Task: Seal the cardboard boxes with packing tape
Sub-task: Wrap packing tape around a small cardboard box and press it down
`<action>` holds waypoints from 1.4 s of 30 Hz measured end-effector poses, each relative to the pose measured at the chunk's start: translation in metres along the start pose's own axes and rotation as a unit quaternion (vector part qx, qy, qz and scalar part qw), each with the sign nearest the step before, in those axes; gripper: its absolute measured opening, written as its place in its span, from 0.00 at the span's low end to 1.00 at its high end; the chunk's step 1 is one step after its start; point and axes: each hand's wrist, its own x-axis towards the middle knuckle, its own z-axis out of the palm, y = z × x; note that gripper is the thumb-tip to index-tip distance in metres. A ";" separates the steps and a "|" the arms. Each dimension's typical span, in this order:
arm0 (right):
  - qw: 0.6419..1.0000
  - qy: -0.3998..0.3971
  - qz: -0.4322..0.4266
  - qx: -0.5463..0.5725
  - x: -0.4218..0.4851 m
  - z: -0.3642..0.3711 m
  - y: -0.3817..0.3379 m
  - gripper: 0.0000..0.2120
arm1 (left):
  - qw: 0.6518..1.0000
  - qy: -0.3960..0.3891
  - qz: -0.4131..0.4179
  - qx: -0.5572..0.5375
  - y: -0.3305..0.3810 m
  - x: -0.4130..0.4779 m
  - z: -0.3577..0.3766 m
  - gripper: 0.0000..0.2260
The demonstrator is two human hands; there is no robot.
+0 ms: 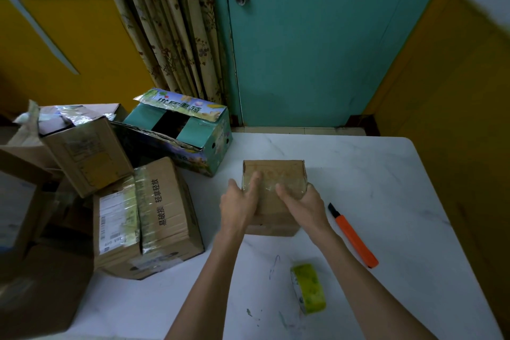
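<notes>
A small brown cardboard box (276,168) sits in the middle of the white table, with a strip of clear tape across its top. My left hand (240,201) lies on the box's left part, its straight fingers pressing on the tape. My right hand (302,204) rests on the right part, fingers flat on the tape and the thumb side at the box's right edge. A roll of yellowish packing tape (309,287) stands on edge near me, between my forearms. An orange utility knife (354,236) lies to the right of the box.
On the left of the marble-patterned table (372,174) stand a taped brown box (162,215), an open brown box (82,146) and an open printed green box (193,132). More cardboard boxes pile at the far left. A teal door and a curtain stand behind the table.
</notes>
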 end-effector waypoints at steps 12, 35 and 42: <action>0.995 0.062 -0.069 -0.033 0.001 -0.002 0.011 0.17 | 0.997 0.000 0.080 -0.018 -0.008 -0.009 0.008 0.22; 0.987 0.131 -0.065 0.073 -0.010 0.010 0.007 0.19 | 0.996 0.013 0.020 0.082 0.005 -0.003 0.007 0.27; 0.987 0.127 -0.063 0.080 -0.009 0.011 0.004 0.21 | 0.997 0.026 0.033 0.069 0.005 0.000 0.001 0.27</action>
